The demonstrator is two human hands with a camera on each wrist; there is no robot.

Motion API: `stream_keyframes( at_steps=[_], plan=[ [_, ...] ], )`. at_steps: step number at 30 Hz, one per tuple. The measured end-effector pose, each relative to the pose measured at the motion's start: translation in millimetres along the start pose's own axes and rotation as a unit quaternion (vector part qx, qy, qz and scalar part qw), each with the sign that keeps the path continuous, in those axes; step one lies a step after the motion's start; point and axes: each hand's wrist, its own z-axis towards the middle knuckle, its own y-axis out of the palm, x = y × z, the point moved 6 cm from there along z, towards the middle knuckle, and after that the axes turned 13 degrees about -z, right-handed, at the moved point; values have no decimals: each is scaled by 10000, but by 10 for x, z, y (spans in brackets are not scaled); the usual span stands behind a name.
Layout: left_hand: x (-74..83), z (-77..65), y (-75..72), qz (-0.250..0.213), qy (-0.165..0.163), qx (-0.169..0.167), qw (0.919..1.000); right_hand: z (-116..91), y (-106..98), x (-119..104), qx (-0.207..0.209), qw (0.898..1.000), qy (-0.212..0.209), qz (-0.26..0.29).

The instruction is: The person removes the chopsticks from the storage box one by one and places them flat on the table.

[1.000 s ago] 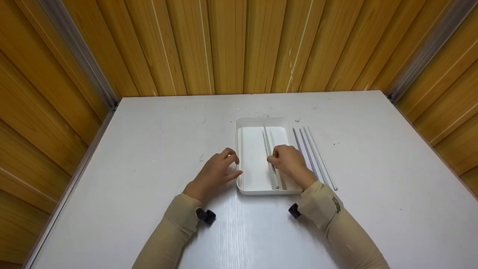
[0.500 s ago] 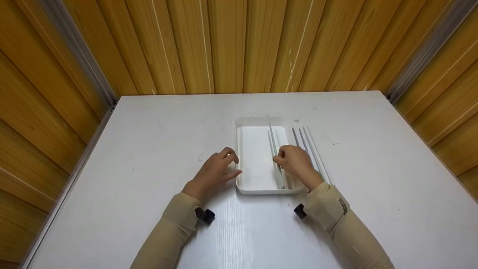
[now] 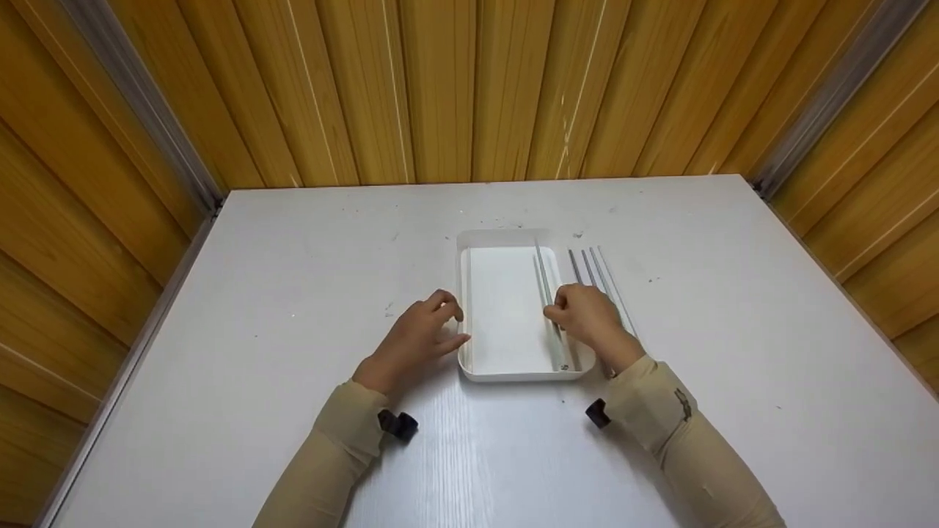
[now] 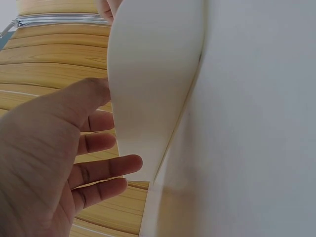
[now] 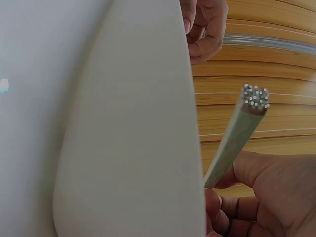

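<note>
A shallow white tray (image 3: 506, 308) stands on the table. My right hand (image 3: 585, 314) pinches a slim pale green chopstick (image 3: 543, 276) over the tray's right part, lengthwise along it. In the right wrist view, the near end of this chopstick (image 5: 234, 140) is square, with a studded silvery tip, and it angles up past the tray rim. My left hand (image 3: 422, 334) rests at the tray's left rim with fingers loosely bent. In the left wrist view, the left hand's thumb passes over the rim, while two fingers (image 4: 116, 168) overlap the outer wall.
Several more chopsticks (image 3: 603, 273) lie side by side on the table (image 3: 352, 257), just right of the tray and partly hidden by my right hand and sleeve. Wood-patterned panels (image 3: 440, 88) enclose the back and sides of the table.
My right hand has carried the chopstick to the right across the tray, toward its right wall. My left hand has stayed at the left rim.
</note>
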Motion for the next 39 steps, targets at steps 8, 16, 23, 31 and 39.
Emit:
stream_keyframes(
  at_steps=[8, 16, 23, 31, 39],
  plan=[
    [5, -1, -3, 19, 12, 20, 10000, -13, -16, 54, -32, 10000, 7, 21],
    [-4, -13, 11, -1, -5, -13, 10000, -35, -24, 115, -49, 10000, 8, 23],
    [4, -12, -1, -2, 2, 2, 10000, -46, -45, 171, -13, 10000, 3, -9],
    [-6, 0, 7, 51, -76, -26, 10000, -74, -93, 255, -90, 9999, 53, 34],
    [2, -12, -1, 79, 84, 69, 9999, -97, -114, 330, -164, 9999, -41, 24]
  ],
)
